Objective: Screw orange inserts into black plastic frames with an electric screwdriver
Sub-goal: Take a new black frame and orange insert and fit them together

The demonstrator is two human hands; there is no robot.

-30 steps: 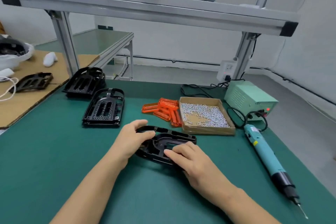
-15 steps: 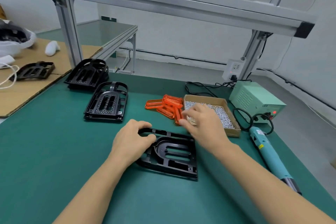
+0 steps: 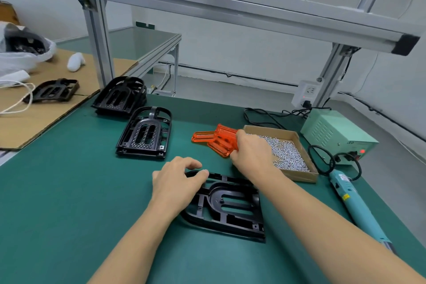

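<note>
A black plastic frame [image 3: 232, 207] lies flat on the green mat in front of me. My left hand [image 3: 176, 182] holds its near-left corner, thumb and fingers curled over the rim. A pile of orange inserts [image 3: 216, 139] lies beyond the frame. My right hand [image 3: 252, 153] reaches over the pile's right end and grips an insert there; its fingertips are hidden. The teal electric screwdriver [image 3: 355, 203] lies on the mat at the right, untouched.
A cardboard tray of screws [image 3: 297, 140] sits right of the inserts. A green power supply [image 3: 338, 136] stands behind it. Two stacks of black frames [image 3: 145, 135] [image 3: 121, 97] rest at the left. An aluminium shelf beam [image 3: 207, 4] crosses overhead.
My right hand left the black frame, went forward past the screw tray's corner and closed on the orange inserts. My left hand stayed on the frame.
</note>
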